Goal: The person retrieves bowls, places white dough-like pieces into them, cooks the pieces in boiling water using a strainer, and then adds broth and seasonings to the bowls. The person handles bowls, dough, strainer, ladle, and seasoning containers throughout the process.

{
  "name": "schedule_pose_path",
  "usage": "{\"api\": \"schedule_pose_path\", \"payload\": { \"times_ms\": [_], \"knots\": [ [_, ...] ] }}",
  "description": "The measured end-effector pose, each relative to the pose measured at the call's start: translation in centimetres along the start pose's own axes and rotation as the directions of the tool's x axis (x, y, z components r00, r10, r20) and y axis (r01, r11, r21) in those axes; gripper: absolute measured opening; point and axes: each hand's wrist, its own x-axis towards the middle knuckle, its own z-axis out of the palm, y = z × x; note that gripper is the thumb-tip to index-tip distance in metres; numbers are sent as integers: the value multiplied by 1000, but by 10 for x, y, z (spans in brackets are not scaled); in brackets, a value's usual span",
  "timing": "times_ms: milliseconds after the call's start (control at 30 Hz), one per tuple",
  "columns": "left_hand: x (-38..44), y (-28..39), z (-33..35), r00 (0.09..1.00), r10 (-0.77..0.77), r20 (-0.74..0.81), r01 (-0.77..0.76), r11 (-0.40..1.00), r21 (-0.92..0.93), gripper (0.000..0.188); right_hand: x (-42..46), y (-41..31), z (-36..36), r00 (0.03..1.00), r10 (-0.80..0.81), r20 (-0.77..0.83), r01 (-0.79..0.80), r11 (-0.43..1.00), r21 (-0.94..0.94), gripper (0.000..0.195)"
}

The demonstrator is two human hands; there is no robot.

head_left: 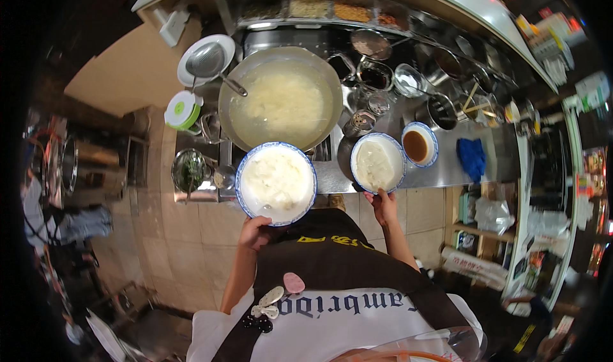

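My left hand (257,231) grips the near rim of a large blue-and-white bowl (276,184) with soft white chunks in it, held up before the counter's edge. At the right, my right hand (382,203) has its fingers on the near rim of a smaller blue-and-white bowl (378,163) with a smooth white, tofu-like piece; its thumb or fingers are partly hidden under the rim. Beside that bowl stands a small bowl of brown sauce (418,144). Beyond my left hand's bowl is a wide metal pan (282,98) of cloudy liquid with pale curds, a ladle handle over its left rim.
Left of the pan are a strainer on a white bowl (207,59), a green-lidded container (183,111) and a bowl of chopped greens (189,170). Shakers (360,122) and sauce containers stand to its right, with a blue cloth (471,159) farther along. Another person stands at far left.
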Motion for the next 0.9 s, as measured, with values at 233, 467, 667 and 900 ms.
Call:
{"api": "schedule_pose_path", "payload": {
  "times_ms": [233,467,667,900],
  "knots": [
    [-1,-54,16,936,258,-240,-312,924,-223,54,15,-120,57,647,762,24,28,8,-1000,46],
    [-26,-67,63,866,345,-362,-451,851,-269,56,142,-60,328,610,594,525,86,609,-789,68],
    [-38,-85,53,789,419,-449,-572,769,-287,57,199,10,450,420,747,516,-122,610,-783,37],
    [-55,-94,42,723,437,-534,-634,727,-263,57,163,-76,301,518,493,699,287,670,-685,36]
  ]
}}
